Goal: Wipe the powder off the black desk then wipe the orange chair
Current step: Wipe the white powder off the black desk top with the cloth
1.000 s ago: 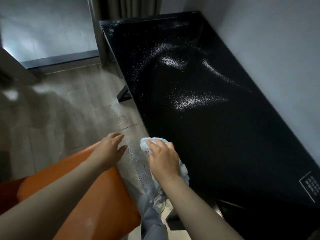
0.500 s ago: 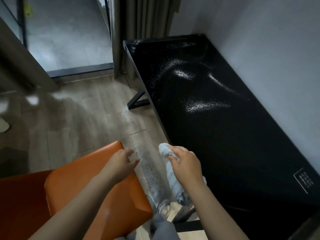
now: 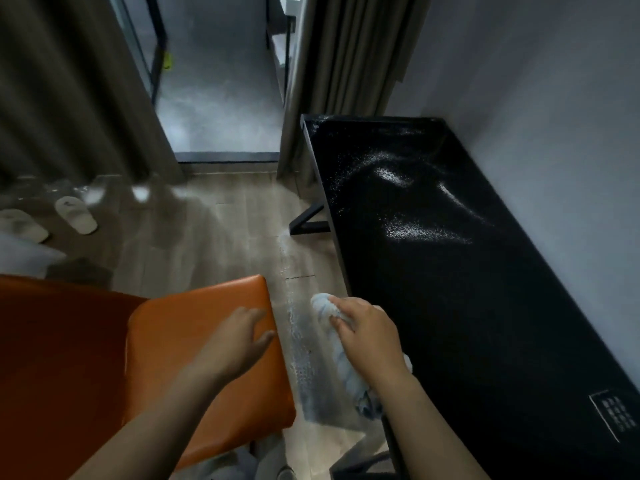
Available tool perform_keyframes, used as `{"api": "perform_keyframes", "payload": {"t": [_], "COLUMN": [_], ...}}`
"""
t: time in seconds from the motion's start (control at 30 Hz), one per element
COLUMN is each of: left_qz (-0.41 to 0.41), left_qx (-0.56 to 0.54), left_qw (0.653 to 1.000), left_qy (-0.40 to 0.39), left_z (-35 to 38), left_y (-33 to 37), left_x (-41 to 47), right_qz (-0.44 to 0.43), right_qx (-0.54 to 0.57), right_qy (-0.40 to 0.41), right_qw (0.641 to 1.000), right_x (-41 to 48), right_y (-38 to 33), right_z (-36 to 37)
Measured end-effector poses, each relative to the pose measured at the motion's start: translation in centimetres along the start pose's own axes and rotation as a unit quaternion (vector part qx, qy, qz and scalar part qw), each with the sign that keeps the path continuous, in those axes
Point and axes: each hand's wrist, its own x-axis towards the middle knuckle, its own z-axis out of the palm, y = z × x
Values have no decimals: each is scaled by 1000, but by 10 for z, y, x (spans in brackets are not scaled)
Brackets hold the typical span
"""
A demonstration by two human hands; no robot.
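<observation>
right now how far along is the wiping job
Done: the near half of the black desk shows no powder.
In hand: the right hand grips a pale blue cloth beside the desk's near edge, and the left hand is open over the orange chair.
Left: white powder streaks the desk's far half, then the chair needs wiping.

The left hand is stretched forward, fingers loosely straight. The right hand grips a crumpled pale blue cloth
</observation>
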Motion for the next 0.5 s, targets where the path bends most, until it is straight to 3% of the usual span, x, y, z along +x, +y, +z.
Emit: {"api": "perform_keyframes", "payload": {"t": [0.3,0.5], "left_qz": [-136,-200], "left_qx": [-26,-55], "left_qw": [990,976], "left_qy": [37,59], "left_z": [18,12], "left_y": [-29,-66], "left_x": [-117,-175], "right_qz": [-128,-157], "right_qx": [-13,0], "right_qy": [-72,-103], "right_qw": [989,982], "right_x": [-44,-69], "right_y": [-33,-77], "right_z": [12,46]}}
